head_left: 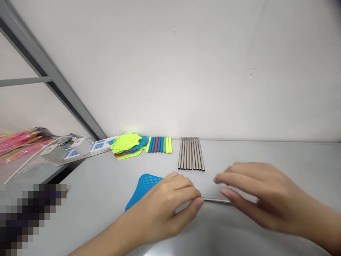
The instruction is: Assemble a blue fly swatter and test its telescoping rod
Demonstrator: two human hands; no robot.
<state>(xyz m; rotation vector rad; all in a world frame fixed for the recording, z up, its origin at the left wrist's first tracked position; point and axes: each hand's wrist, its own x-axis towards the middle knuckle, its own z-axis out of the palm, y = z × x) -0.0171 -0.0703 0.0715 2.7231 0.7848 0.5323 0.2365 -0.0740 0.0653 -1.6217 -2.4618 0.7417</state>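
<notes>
My left hand [173, 202] is closed, its thumb and fingers pinched around a fly swatter where the blue perforated head [144, 192] and a thin metal tube [214, 200] come together. The join itself is hidden by my fingers. To the right of them the tube runs level, low over the grey table, and its far end passes behind my right hand [255, 195]. That hand is slightly blurred, with thumb and fingers apart and nothing seen between them.
Along the back of the grey table [279, 153] lie stacked swatter heads [126, 144], a row of coloured handles [159, 145] and several metal tubes [191, 153]. At left are a power strip [99, 145] with white plugs and a pink heap [21, 142]. A white wall rises behind.
</notes>
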